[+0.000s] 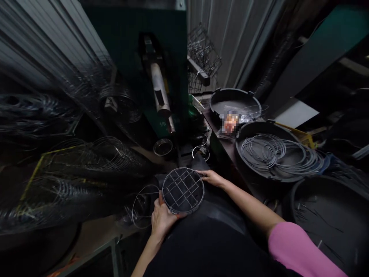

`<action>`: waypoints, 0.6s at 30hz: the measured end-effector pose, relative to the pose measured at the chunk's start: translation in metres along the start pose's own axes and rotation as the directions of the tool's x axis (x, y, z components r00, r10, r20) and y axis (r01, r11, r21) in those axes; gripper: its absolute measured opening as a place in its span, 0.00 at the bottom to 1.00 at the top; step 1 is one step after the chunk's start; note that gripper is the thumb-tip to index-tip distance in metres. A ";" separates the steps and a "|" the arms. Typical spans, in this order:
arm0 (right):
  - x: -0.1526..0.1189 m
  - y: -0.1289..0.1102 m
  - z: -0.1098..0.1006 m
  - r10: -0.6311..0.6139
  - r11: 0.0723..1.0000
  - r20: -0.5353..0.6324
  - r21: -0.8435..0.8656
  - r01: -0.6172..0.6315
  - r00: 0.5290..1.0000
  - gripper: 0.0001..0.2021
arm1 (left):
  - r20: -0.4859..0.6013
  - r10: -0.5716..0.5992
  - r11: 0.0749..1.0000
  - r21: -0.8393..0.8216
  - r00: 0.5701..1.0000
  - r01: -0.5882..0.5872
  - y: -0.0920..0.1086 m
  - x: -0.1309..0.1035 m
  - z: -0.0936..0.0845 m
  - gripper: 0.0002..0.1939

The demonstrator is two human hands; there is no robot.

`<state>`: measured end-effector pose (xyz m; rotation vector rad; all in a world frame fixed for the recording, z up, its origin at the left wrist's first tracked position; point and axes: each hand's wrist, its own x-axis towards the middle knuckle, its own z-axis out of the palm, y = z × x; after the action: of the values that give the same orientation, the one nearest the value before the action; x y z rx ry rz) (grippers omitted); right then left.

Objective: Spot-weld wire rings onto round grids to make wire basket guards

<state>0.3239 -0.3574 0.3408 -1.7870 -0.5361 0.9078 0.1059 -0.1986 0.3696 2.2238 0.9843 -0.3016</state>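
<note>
A round wire grate (pixel 183 190), a metal ring with crossed wires inside it, is held in front of my body at the lower middle. My left hand (pixel 163 216) grips its lower left rim, thumb and fingers closed on the edge. At the upper right of the rim, my right hand (pixel 212 178) pinches the wire. Just left of the grate hangs a loose thin wire ring (pixel 133 209), close to my left hand; what supports it is unclear. Ahead stands a dark green machine (pixel 121 23) with a metal cylindrical arm (pixel 160 86) pointing down toward me.
On the right, a round black tray (pixel 245 169) holds several coiled wire rings (pixel 271 152). Another tray (pixel 256 100) sits behind it, and a third tray (pixel 294 200) with short wire pieces stands nearer. Stacked wire rings (pixel 112 154) fill the left. A wire basket (pixel 203 50) is at the back.
</note>
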 end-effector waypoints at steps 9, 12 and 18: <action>-0.022 0.000 0.006 -0.096 0.995 -0.061 -0.015 0.095 0.993 0.20 | -0.043 0.047 0.998 0.052 0.998 -0.044 -0.002 -0.007 0.008 0.56; -0.029 -0.001 0.005 -0.061 0.998 -0.094 -0.014 0.060 0.994 0.19 | -0.018 0.059 0.998 0.003 0.998 -0.059 -0.006 -0.004 0.003 0.58; -0.027 -0.009 0.000 -0.032 0.998 -0.268 -0.054 0.018 0.963 0.14 | 0.080 0.100 0.798 -0.602 0.992 -0.032 -0.033 0.015 -0.028 0.48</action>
<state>0.3080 -0.3737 0.3582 -1.9087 -0.4080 0.6243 0.0912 -0.1553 0.3674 1.6313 0.7980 -0.0558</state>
